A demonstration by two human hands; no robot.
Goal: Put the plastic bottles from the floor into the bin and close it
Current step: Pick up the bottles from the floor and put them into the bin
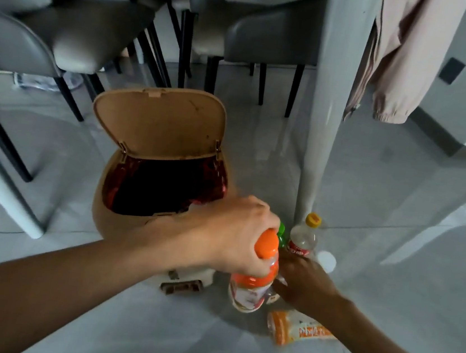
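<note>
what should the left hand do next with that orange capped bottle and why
Probably lift the orange-capped bottle and carry it left over the bin. The left hand already has its grip around the bottle's neck, and the lid stands open, so the way in looks free.

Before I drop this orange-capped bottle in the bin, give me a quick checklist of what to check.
1. Lid open: ok, it stands tilted back behind the opening.
2. Grip: ok, left hand is wrapped around the orange-capped bottle at its neck.
3. Room in the bin: cannot tell, the inside is dark.
4. Path to the bin: ok, it sits just left of the bottle with nothing between.
5. Right hand: cannot tell, it reaches low behind the bottle and its fingers are hidden.
6. Bottles left: not ok, the yellow-capped bottle stands and the orange-labelled bottle lies on the floor.
</note>
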